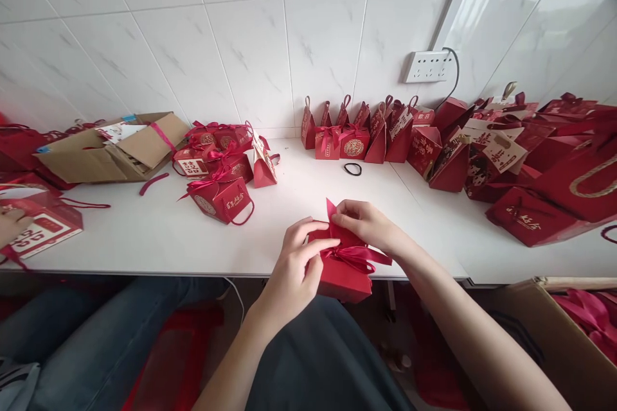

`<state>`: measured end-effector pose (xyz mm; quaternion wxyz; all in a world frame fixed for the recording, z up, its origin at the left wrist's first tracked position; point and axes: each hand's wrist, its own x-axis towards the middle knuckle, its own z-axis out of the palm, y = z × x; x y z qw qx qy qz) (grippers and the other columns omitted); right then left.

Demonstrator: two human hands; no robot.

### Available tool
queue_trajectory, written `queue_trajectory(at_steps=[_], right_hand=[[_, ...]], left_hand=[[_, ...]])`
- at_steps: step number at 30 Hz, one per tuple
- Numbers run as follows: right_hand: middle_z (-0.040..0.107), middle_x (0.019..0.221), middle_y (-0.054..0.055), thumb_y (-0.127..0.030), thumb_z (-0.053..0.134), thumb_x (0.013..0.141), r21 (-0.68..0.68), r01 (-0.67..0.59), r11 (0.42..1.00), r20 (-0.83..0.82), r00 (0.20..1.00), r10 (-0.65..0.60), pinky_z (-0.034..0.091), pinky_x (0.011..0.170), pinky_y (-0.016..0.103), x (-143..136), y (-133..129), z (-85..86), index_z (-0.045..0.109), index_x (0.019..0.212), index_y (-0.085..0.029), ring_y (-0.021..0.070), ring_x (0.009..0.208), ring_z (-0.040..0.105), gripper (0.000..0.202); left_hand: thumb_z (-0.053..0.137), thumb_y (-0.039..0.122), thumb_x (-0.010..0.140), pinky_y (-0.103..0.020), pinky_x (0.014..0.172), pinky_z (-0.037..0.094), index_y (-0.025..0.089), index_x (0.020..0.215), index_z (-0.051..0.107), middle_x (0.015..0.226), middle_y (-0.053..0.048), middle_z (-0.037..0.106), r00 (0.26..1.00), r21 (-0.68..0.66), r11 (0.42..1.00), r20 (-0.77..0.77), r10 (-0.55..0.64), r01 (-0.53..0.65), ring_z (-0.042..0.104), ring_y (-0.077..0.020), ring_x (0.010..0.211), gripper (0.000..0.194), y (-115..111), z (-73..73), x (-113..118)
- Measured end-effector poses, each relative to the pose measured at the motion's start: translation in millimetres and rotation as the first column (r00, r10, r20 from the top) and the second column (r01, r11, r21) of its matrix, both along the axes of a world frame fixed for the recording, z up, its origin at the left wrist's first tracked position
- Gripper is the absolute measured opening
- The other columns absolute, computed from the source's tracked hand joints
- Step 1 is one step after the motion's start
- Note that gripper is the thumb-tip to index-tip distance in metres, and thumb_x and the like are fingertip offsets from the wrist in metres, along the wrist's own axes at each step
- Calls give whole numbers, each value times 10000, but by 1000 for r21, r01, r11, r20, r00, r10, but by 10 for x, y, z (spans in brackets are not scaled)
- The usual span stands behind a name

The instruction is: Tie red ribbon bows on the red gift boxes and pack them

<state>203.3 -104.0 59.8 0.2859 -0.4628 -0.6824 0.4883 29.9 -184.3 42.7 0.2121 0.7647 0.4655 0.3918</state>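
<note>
A red gift box (pixel 344 282) with a red ribbon bow (pixel 354 257) sits at the table's front edge, above my lap. My left hand (pixel 301 260) rests on the box's left side, its fingers spread over the ribbon and pointing right. My right hand (pixel 364 221) pinches a ribbon end (pixel 331 210) between thumb and forefinger at the top of the box, and the tip of the ribbon sticks up beside the fingers. The underside of the box is hidden from view.
Red boxes (pixel 226 199) stand left on the white table (pixel 289 196); red bags (pixel 378 135) line the wall. A black hair tie (pixel 353 169) lies ahead. At far left, another person's hand (pixel 12 226) touches a box. A carton (pixel 554 327) is at lower right.
</note>
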Motion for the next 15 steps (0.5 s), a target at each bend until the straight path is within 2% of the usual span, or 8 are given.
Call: queue_trajectory(at_steps=[2,4,6,8,10,12,15], right_hand=[[550,685,-7,-505,523,814,37,95,995,-15,995,-94,374,540,248,121,-25,-31,555,793,-173,121,586,489,334],[579,730,21,-582,497,821,70,100,992,13,995,-101,409,615,271,305,-91,-51,573,794,-167,145,661,528,423],[567,679,19,-634,483,816,16,-11,1000,88,996,10,396,610,273,500,-188,-59,584,718,-163,144,638,512,492],[516,611,-9,-625,531,797,-61,-131,989,160,977,139,335,534,250,646,-285,-57,582,665,-164,119,569,438,481],[486,592,-26,-592,570,788,-84,-180,980,188,963,193,291,505,240,716,-348,-47,592,668,-168,109,550,389,441],[515,615,-18,-575,564,796,-38,-163,986,183,969,168,315,529,247,728,-363,-33,619,694,-172,119,575,410,420],[594,658,15,-575,543,805,82,-53,995,198,980,36,369,595,279,706,-315,9,675,726,-181,153,631,476,423]], left_hand=[[328,67,867,-384,1054,404,261,1101,632,1248,-58,522,1000,6,1000,-27,-2,2,401,-213,1281,430,9,2,9],[330,73,867,-394,1057,405,263,1147,613,1252,-59,529,999,0,1000,-41,17,-17,408,-217,1280,441,14,-2,16],[340,88,870,-407,1062,401,267,1221,567,1264,-61,532,999,-15,1000,-47,27,-28,417,-223,1277,455,18,-5,20],[354,109,873,-414,1080,382,257,1277,522,1283,-67,528,998,-40,998,-44,39,-41,421,-228,1279,461,27,-5,20],[369,132,875,-403,1095,367,241,1293,505,1314,-72,507,998,-77,995,-26,53,-55,412,-229,1293,453,40,-2,16],[380,150,873,-380,1092,372,228,1302,493,1356,-74,472,998,-119,991,7,56,-55,399,-226,1309,450,56,5,5],[412,161,860,-377,1089,375,221,1314,477,1376,-80,456,999,-144,989,38,33,-27,401,-230,1306,462,77,29,-30]])
